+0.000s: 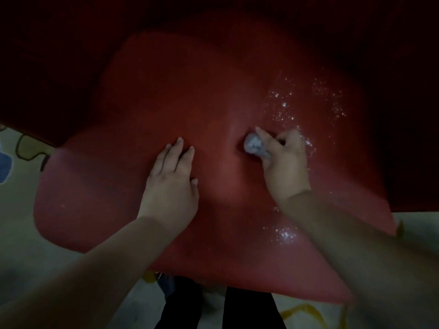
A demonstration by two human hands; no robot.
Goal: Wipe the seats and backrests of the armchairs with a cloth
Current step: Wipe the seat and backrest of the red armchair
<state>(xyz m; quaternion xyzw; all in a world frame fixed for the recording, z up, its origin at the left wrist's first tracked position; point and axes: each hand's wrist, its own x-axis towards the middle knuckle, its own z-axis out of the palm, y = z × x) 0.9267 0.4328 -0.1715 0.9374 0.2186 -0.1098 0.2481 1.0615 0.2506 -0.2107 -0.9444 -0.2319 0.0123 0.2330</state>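
- Dim view down onto a red armchair seat (213, 103).
- Left hand (173, 181) lies flat, fingers straight, likely bracing the person's lean.
- Right hand (282, 157) pinches a small wadded pale cloth (254, 144) against the seat's centre, beside glistening droplets (308, 103) probably awaiting wiping.

Pale floor (21, 233) with cartoon-like pattern: dark-outlined shape (29, 147) at 9 o'clock, blue patch (4, 166) at the left edge, yellow loops (301, 311) at 5 o'clock. Dark trouser legs (249, 309) at 6 o'clock. Dim light, details blurred.
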